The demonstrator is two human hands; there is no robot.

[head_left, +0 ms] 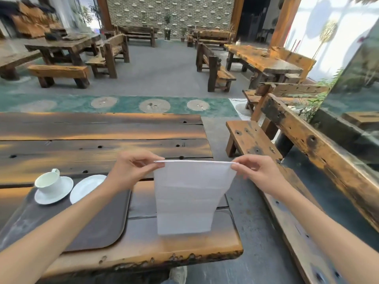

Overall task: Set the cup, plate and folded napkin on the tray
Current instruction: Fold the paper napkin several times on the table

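- Both hands are up over the right end of the bench (123, 238), and between them hangs the white napkin (188, 199).
- The left hand (131, 169) pinches the napkin's top left corner between thumb and fingertips; the right hand (256, 171) pinches the top right corner the same way.
- The top edge is pulled taut and level, and there it shows as doubled layers; the rest drapes straight down, faint crease lines crossing it.
- Whether its lower edge touches the wood or hangs just clear, I cannot tell.
- Over to the left lies the dark tray (98, 228), flat on the bench, the left forearm crossing above it.
- At the tray's far left corner sits the white cup (49, 180) on a saucer (52, 197), upright, handle pointing away.
- Just beside the saucer, to its right, the white plate (86, 186) rests on the tray's far edge, partly hidden by the forearm.
- The napkin is well right of the tray, not on it.
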